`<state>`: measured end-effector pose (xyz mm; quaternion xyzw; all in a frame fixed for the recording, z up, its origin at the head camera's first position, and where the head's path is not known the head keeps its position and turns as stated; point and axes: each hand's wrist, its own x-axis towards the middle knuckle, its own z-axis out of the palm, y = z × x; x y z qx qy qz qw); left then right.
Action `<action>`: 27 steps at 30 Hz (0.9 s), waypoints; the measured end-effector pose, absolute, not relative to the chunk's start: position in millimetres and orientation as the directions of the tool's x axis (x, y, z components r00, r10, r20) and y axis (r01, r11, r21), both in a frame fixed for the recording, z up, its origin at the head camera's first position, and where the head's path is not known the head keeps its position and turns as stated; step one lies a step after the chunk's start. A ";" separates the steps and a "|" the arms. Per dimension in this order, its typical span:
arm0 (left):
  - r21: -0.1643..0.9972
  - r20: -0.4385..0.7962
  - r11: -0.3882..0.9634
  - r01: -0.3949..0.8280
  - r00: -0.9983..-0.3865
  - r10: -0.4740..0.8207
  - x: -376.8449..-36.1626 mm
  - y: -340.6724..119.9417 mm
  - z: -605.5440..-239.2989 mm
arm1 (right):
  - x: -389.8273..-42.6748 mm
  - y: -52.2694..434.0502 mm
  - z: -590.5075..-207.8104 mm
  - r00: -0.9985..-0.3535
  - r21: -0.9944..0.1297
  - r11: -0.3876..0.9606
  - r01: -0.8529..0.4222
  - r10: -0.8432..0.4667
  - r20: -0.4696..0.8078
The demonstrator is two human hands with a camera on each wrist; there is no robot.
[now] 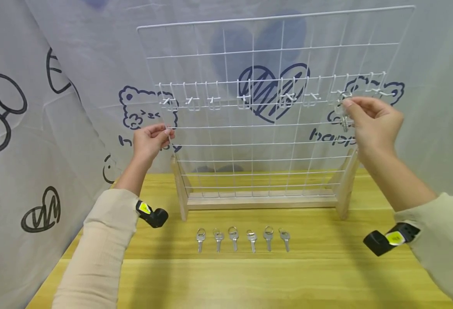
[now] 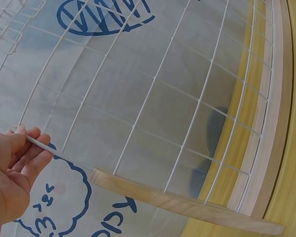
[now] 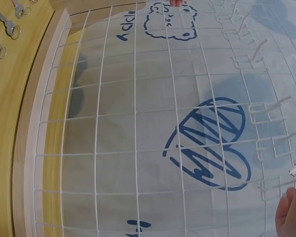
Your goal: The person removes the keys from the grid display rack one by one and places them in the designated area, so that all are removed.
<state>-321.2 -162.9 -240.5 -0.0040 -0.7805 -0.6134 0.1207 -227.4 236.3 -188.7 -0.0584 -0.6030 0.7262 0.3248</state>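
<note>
Right hand: the right hand [image 1: 375, 122] is raised at the upper right of the wire grid [image 1: 272, 64], fingers pinching a key [image 1: 344, 118] just beside a white hook [image 1: 382, 91]
Left hand: the left hand [image 1: 150, 139] grips the grid's left edge wire between thumb and fingers
Grid: upright in a wooden stand [image 1: 261, 201] on the yellow table [image 1: 249, 279]
Spare keys: six keys [image 1: 243, 238] lie in a row in front of the stand

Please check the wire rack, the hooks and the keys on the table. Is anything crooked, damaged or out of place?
Nothing stands out. The wire rack stands upright in its wooden base, the six keys lie in a neat row, the left hand grips the rack's edge and the right hand holds a key at a hook.
</note>
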 end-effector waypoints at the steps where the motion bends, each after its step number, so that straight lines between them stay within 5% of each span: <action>1: 0.957 0.194 0.244 0.155 -0.971 -0.142 -321.4 -162.8 -240.3 | -226.8 236.2 -189.2 -0.784 -0.914 -0.062 -0.401 0.539 0.307; 19: 0.961 0.192 0.231 0.151 -0.967 -0.168 -321.8 -162.8 -242.9 | -224.0 238.2 -260.2 -0.871 -0.971 0.075 -0.226 0.432 0.236; 27: 0.958 0.193 0.244 0.148 -0.966 -0.173 -322.8 -160.5 -242.0 | -217.2 244.5 -303.1 -0.915 -0.957 0.280 -0.076 0.361 0.179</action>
